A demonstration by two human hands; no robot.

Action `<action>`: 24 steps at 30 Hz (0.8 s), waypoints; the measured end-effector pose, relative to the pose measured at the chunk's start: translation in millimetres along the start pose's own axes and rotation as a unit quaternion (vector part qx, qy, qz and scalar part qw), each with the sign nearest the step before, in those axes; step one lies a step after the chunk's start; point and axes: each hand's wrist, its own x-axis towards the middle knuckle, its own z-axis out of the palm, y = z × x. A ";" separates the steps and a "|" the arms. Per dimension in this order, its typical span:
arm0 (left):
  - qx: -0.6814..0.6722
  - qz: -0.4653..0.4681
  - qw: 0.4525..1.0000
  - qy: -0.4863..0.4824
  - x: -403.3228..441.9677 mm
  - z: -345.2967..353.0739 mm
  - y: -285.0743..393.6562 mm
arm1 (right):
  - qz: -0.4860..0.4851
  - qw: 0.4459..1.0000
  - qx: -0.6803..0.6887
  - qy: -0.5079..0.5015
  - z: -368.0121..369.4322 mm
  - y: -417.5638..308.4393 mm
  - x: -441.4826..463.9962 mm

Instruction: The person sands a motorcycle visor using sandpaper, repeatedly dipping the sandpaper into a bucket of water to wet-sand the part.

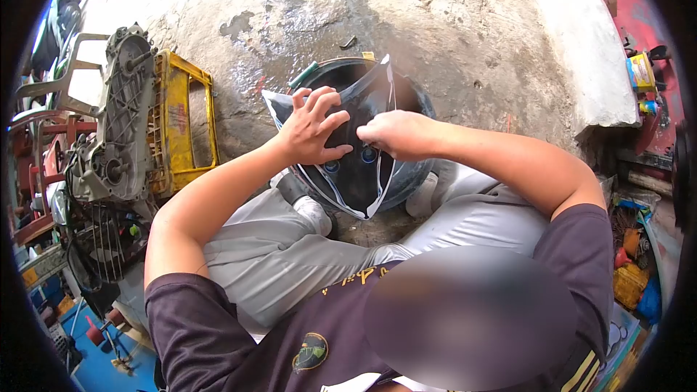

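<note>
A dark, pointed shell-like panel [353, 181] with pale edges and round holes rests over a dark round tub [415, 171] on the ground between my legs. My left hand [314, 127] lies on the panel's left side, its fingers spread and bent. Curled up on the panel's right part is my right hand [398, 134], its fingers pressed together. Anything inside those fingers is hidden from view. Behind my left hand, a green stick-like piece [303, 75] leans at the tub's rim.
On the left stand a yellow crate [183, 123], a metal engine casing [129, 112] and other machine parts. The concrete floor [450, 36] is wet in places beyond the tub. To the right are a pale block [613, 105] and a bin of mixed scraps [633, 268].
</note>
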 end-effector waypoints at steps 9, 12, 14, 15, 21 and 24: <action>-0.010 0.007 1.000 0.007 1.1 -0.5 -0.8 | 0.126 0.965 0.050 0.224 -20.1 43.3 9.8; -0.023 0.008 1.000 0.012 1.2 -1.5 -2.2 | 0.061 0.983 0.061 0.160 -0.9 8.0 10.3; -0.053 0.012 0.999 0.003 -2.4 -4.6 -7.4 | 0.033 0.989 0.071 0.122 -2.3 -0.1 11.5; -0.053 0.010 0.999 0.003 -4.9 -8.8 -10.9 | 0.000 0.990 0.042 0.138 -4.0 6.1 11.9; 0.004 0.070 0.996 -0.050 -22.9 -16.6 -22.6 | 0.176 0.950 0.075 0.248 -24.2 53.9 14.0; 0.012 0.082 0.995 -0.046 -25.3 -10.9 -26.5 | 0.153 0.950 0.075 0.261 -6.5 31.3 21.9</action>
